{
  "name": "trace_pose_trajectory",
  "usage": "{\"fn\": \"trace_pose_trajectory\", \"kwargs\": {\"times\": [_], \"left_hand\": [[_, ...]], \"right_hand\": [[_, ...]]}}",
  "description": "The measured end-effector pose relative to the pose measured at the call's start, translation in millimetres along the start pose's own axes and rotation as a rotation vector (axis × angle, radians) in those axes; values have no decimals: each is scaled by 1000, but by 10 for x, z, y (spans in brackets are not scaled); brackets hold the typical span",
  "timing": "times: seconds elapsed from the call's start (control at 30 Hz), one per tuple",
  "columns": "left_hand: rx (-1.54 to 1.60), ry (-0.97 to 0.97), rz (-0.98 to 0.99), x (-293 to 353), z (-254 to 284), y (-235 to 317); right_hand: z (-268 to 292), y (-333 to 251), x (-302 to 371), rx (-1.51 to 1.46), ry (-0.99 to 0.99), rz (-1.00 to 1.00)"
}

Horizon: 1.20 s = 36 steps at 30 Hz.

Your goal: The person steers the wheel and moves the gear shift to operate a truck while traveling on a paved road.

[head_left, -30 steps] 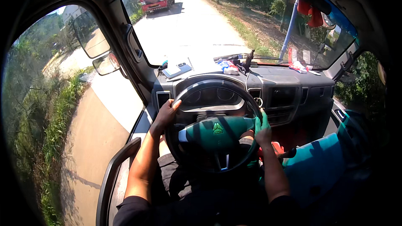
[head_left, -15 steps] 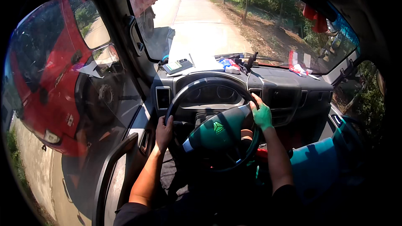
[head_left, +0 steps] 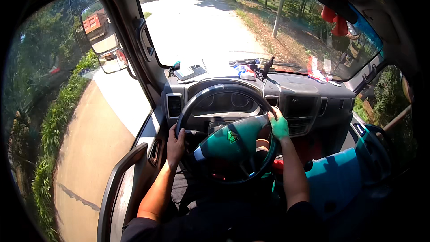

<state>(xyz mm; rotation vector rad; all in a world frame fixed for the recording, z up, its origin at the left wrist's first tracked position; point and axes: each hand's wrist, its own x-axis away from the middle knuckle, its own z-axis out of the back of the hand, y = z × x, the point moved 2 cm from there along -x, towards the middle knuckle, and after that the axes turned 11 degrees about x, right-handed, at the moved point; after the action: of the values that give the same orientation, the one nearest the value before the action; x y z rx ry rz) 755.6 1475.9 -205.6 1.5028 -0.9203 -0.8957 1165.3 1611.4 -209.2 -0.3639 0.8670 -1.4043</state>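
A black steering wheel (head_left: 188, 106) fills the middle of the cab, its hub turned at a tilt with green light over it. My left hand (head_left: 175, 145) is wrapped round the rim at its left side, thumb on the near face. On the opposite side, my right hand (head_left: 280, 125) grips the rim at the upper right, tinted green by the light. Behind the wheel, the instrument cluster (head_left: 224, 101) shows partly through the upper opening. A stalk (head_left: 195, 132) sticks out close to my left hand.
On the dashboard (head_left: 295, 83) lie a phone-like device (head_left: 195, 69) on papers, a blue-white-red packet (head_left: 245, 72) and a red-and-white packet (head_left: 317, 75). A side mirror (head_left: 97, 27) reflects a red truck. Ahead, a sunlit road (head_left: 197, 22) runs past trees. A teal seat (head_left: 336, 179) is at right.
The red truck beside the left window and the dump bed ahead have slid out of direct view; a red truck now shows in the side mirror. Both hands keep their places on the wheel.
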Motion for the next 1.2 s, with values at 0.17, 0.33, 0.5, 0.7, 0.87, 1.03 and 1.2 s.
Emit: {"fn": "trace_pose_trajectory", "kwargs": {"times": [0.17,0.33,0.5,0.7,0.87,1.03,1.2], "left_hand": [[57,7,-56,-32,36,-144],[-172,32,-204,133,87,-172],[-190,35,-194,162,131,-229],[-210,10,-32,-68,97,-93],[-373,-62,-104,-258,-90,200],[-460,-84,-123,-352,-112,224],[-511,-144,-140,-494,-270,311]], "right_hand": [[-132,376,90,-292,-66,-42],[-133,382,542,-461,-8,-141],[-119,257,938,-389,96,-258],[-333,555,1270,-424,44,-295],[-182,622,1503,-364,-68,-458],[324,131,1345,-172,-240,-375],[194,565,728,-327,-164,-68]]}}
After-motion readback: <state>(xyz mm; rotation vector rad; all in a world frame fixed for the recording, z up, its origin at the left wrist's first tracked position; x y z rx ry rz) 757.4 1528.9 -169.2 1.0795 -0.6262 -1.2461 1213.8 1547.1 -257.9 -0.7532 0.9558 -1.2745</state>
